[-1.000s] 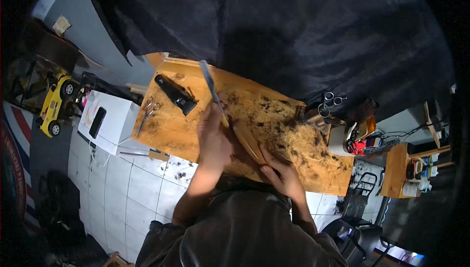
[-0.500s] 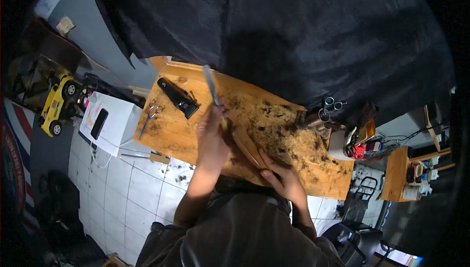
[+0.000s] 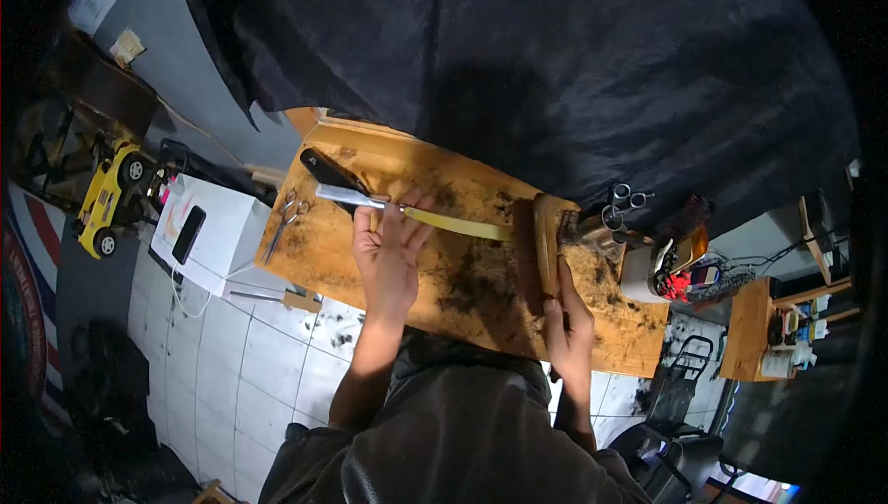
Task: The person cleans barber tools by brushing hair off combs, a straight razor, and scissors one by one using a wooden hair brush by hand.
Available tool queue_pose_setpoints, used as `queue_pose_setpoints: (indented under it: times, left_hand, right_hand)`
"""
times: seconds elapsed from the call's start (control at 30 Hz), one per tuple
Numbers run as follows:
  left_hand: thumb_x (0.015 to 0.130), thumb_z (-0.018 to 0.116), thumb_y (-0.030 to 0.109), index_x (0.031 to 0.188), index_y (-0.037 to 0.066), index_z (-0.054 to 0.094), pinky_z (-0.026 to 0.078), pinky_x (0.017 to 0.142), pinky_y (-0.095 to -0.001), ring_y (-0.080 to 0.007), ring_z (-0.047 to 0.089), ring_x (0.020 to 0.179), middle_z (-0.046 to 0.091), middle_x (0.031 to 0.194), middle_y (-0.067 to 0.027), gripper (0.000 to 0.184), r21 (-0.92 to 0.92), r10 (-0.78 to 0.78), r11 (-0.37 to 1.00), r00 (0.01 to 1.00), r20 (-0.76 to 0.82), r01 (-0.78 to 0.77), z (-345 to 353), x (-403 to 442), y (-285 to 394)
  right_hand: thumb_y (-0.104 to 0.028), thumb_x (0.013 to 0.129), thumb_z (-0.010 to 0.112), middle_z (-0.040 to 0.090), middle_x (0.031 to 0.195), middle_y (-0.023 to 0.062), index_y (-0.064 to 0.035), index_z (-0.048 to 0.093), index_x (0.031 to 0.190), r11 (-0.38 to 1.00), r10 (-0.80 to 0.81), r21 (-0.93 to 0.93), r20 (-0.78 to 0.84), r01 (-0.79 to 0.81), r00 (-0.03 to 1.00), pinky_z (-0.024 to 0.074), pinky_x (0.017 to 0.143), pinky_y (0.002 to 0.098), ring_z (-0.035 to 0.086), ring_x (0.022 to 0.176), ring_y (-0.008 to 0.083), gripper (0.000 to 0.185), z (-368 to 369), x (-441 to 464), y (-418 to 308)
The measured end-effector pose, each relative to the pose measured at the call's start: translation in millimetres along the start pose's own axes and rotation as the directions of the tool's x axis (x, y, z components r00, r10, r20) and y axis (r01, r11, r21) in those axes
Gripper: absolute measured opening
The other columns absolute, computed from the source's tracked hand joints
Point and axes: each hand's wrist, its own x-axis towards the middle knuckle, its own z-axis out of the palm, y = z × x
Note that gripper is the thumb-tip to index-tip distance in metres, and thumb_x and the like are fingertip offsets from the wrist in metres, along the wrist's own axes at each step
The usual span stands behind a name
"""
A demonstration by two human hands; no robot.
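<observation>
My left hand (image 3: 389, 250) pinches a straight razor (image 3: 458, 224) near its pivot, palm up. The metal end points left over the black clipper (image 3: 324, 171), and the yellowish handle reaches right toward a brush. In my right hand (image 3: 569, 328) is that wooden brush (image 3: 548, 240), held upright by its lower end, with dark bristles facing left. The handle's tip is at the bristles; whether they touch I cannot tell. Scissors (image 3: 286, 225) lie at the left of the wooden table (image 3: 333, 273), which is strewn with hair clippings.
A white box (image 3: 227, 217) with a phone (image 3: 189, 233) stands left of the table. At the right end are a container (image 3: 640, 273) of tools and more scissors (image 3: 629, 197). A dark cloth (image 3: 518, 42) hangs behind. A yellow toy car (image 3: 109, 197) is at far left.
The razor has swung from steep to nearly level, its metal end now pointing left. My right hand has moved right with the brush, which now stands upright. My left fingers have spread somewhat.
</observation>
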Motion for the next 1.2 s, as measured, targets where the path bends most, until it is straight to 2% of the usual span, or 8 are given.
queue_pose_setpoints:
  times: [0.23, 0.37, 0.47, 0.63, 0.77, 0.87, 1.0, 1.2]
  left_hand:
    - [0.098, 0.052, 0.011, 0.118, 0.009, 0.053, 0.054, 0.082, -0.0333, -0.0125, 0.059, 0.097, 0.06, 0.106, -0.002, 0.02, 0.073, -0.09, 0.993, 0.994, -0.069, 0.095, 8, -29, -29]
    - [0.099, 0.052, 0.014, 0.11, 0.006, 0.058, 0.054, 0.085, -0.0306, -0.0161, 0.061, 0.099, 0.061, 0.107, -0.0052, 0.016, -0.036, -0.115, 0.993, 0.993, -0.009, 0.115, 11, -34, -18]
    - [0.099, 0.051, 0.015, 0.109, 0.006, 0.057, 0.054, 0.085, -0.0288, -0.0157, 0.062, 0.101, 0.061, 0.103, -0.0047, 0.015, -0.045, -0.045, 0.998, 0.999, 0.007, 0.045, 11, -29, -4]
    - [0.098, 0.052, 0.016, 0.109, 0.006, 0.056, 0.054, 0.088, -0.0328, -0.0178, 0.06, 0.107, 0.061, 0.107, -0.0055, 0.015, -0.082, -0.063, 0.995, 0.998, -0.01, 0.062, 17, -34, 1]
    - [0.098, 0.053, 0.019, 0.114, 0.006, 0.055, 0.05, 0.096, -0.0322, -0.0149, 0.057, 0.11, 0.059, 0.113, -0.0042, 0.02, -0.123, -0.182, 0.976, 0.983, 0.007, 0.182, 29, -41, -2]
    - [0.098, 0.053, 0.021, 0.116, 0.006, 0.054, 0.049, 0.097, -0.0311, -0.0148, 0.056, 0.111, 0.058, 0.115, -0.0035, 0.023, -0.106, -0.286, 0.952, 0.958, 0.035, 0.288, 23, -44, 2]
    - [0.098, 0.053, 0.017, 0.114, 0.005, 0.055, 0.052, 0.095, -0.0329, -0.018, 0.058, 0.11, 0.06, 0.109, -0.0055, 0.02, -0.102, -0.292, 0.948, 0.952, 0.092, 0.301, 17, -37, 10]
    - [0.096, 0.056, 0.018, 0.113, 0.006, 0.055, 0.052, 0.095, -0.0348, -0.0175, 0.059, 0.107, 0.061, 0.108, -0.0054, 0.02, -0.063, -0.376, 0.923, 0.924, 0.064, 0.38, 9, -28, 13]
  right_hand:
    - [-0.013, 0.082, 0.072, 0.057, 0.097, 0.0174, -0.0138, 0.057, 0.131, 0.96, -0.239, -0.124, 0.1, 0.251, 0.966, 0.0506, 0.074, 0.0381, 0.059, 0.085, 0.0295, 0.051, 39, 1, -13]
    - [-0.002, 0.083, 0.067, 0.055, 0.094, 0.0149, -0.0082, 0.056, 0.132, 0.933, -0.307, -0.199, -0.003, 0.301, 0.952, 0.0491, 0.071, 0.0323, 0.059, 0.084, 0.0259, 0.05, 35, 6, -4]
    - [-0.003, 0.086, 0.065, 0.056, 0.098, 0.0177, -0.013, 0.051, 0.137, 0.985, -0.048, -0.171, -0.159, 0.02, 0.986, 0.0503, 0.074, 0.0352, 0.058, 0.083, 0.026, 0.054, 22, 13, -4]
    - [0.0, 0.085, 0.065, 0.056, 0.099, 0.0157, -0.0052, 0.05, 0.136, 0.936, -0.328, -0.239, -0.329, 0.258, 0.885, 0.0479, 0.075, 0.0312, 0.056, 0.086, 0.0249, 0.053, 18, 13, -3]
    - [-0.004, 0.081, 0.072, 0.056, 0.105, 0.0143, -0.0066, 0.055, 0.132, 0.929, -0.363, -0.124, -0.122, 0.348, 0.924, 0.0515, 0.072, 0.0315, 0.06, 0.089, 0.0257, 0.055, 35, -5, -20]
    - [0.007, 0.079, 0.068, 0.056, 0.106, 0.0171, 0.0026, 0.053, 0.128, 0.938, -0.325, -0.167, -0.129, 0.303, 0.937, 0.0477, 0.08, 0.0331, 0.057, 0.093, 0.0311, 0.052, 41, -7, -16]
    - [-0.002, 0.084, 0.068, 0.054, 0.091, 0.0134, 0.0004, 0.052, 0.131, 0.975, -0.115, -0.221, -0.354, 0.037, 0.928, 0.0474, 0.07, 0.0327, 0.057, 0.083, 0.0245, 0.051, 28, -4, -5]
    - [-0.005, 0.084, 0.067, 0.059, 0.094, 0.0138, 0.0074, 0.048, 0.131, 0.982, -0.096, -0.187, -0.445, 0.012, 0.89, 0.0464, 0.072, 0.033, 0.056, 0.082, 0.0238, 0.053, 46, -24, -36]
